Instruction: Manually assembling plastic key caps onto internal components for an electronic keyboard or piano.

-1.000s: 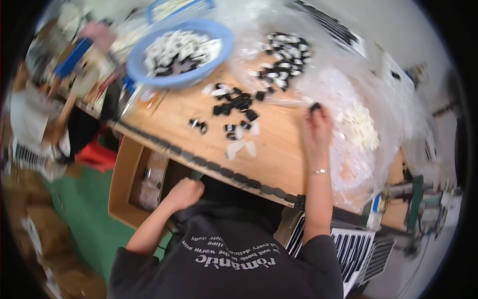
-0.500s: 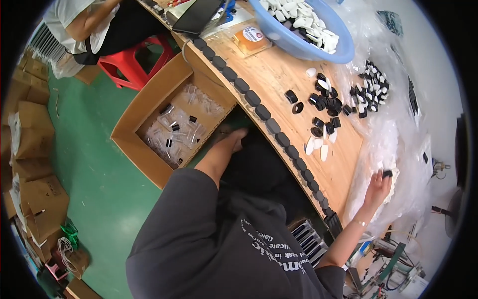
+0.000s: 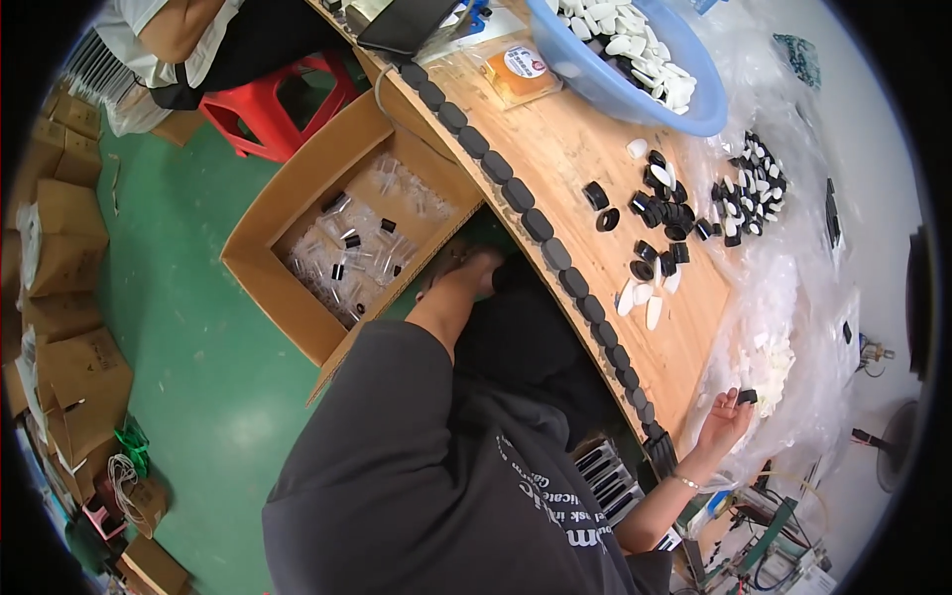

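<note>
Over the plastic sheet at the right, my right hand (image 3: 726,422) pinches a small black cap (image 3: 747,396) at its fingertips. Just beyond it lies a heap of small white pieces (image 3: 772,372). My left hand (image 3: 478,266) is low in the shadow beside the cardboard box, below the table edge; its fingers are mostly hidden. On the wooden table (image 3: 635,347) lie loose black caps and rings (image 3: 671,215) with white oval pieces (image 3: 654,312) among them. Farther right is a cluster of black caps with white ovals (image 3: 756,188).
A blue basin (image 3: 699,114) of white pieces stands at the far side, near an orange packaged item (image 3: 518,75). Dark blocks (image 3: 535,225) line the table edge. An open cardboard box (image 3: 288,327) holds clear and black parts. A person sits by a red stool (image 3: 283,109).
My right hand has drawn back toward me from the white heap, with the black cap now showing at its fingertips. My left hand stays beside the box. The whole view has shifted slightly.
</note>
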A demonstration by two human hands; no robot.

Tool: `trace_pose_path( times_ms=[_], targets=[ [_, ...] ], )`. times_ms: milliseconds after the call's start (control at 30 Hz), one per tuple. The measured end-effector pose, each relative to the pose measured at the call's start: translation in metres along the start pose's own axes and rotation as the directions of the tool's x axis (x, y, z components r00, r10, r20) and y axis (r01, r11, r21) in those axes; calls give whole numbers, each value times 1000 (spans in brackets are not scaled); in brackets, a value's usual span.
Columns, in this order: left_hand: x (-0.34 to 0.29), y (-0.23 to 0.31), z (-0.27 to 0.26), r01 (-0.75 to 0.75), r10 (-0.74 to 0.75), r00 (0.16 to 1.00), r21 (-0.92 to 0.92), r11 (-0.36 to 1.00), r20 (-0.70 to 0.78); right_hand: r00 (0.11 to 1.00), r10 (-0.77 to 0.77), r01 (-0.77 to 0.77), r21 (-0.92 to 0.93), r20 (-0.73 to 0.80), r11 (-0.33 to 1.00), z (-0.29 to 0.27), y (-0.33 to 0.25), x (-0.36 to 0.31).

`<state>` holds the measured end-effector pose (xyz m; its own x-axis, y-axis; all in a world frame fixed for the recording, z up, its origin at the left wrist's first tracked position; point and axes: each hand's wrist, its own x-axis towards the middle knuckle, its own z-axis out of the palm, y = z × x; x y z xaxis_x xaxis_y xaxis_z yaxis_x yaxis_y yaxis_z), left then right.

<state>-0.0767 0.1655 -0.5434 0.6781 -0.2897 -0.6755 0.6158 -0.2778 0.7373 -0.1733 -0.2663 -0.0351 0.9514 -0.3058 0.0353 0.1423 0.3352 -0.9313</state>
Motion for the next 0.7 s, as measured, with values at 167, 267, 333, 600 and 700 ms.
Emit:
trace_pose_path(
  times_ms=[167,267,333,600,700],
  targets=[
    [22,34,-15,-19,38,991,-143,989,129,989,-144,141,-79,-34,987,3,-15,-15],
    [-18,41,-25,-3,13,991,-76,997,130,988,-114,113,-20,-105,993,22,-9,-24],
    [-58,41,-25,-9,10,992,-14,1000,125,983,-119,111,-62,-139,992,31,-5,-29],
    [-195,192,-48,-306,293,943,756,579,157,992,-46,58,102,-118,993,93,-4,-25],
    [-247,263,-22,-403,399,875,870,285,275,999,-45,46,78,-11,996,99,-10,-20]
  ],
)
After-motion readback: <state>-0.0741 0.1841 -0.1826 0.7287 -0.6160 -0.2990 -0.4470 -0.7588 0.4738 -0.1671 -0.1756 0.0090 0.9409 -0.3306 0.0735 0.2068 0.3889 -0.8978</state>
